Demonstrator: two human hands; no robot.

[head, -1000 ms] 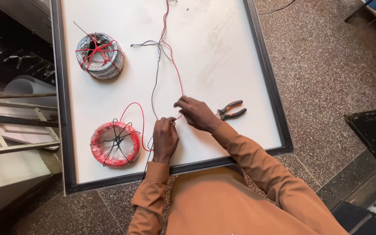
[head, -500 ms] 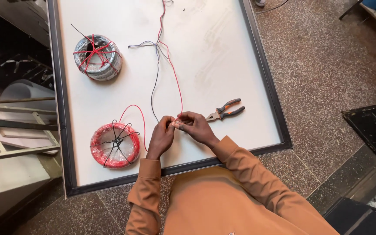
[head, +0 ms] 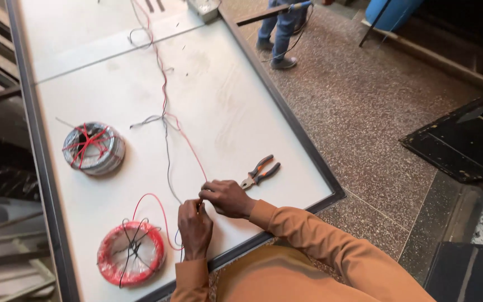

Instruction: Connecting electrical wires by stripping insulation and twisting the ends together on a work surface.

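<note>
Where the table (head: 286,145) runs along its left edge, a grey coil (head: 93,147) tied with red is seen, and nearer the front left corner a red coil (head: 131,253) is laid flat. Just right of that, at the front edge, the left hand (head: 194,227) is closed, its fingertips pinched on the wires (head: 166,126). Touching it, the right hand (head: 227,198) is pinched on the same spot. From there a red and a grey wire are stretched away up the middle. Pliers (head: 260,171) are left just beside the right hand, untouched.
</note>
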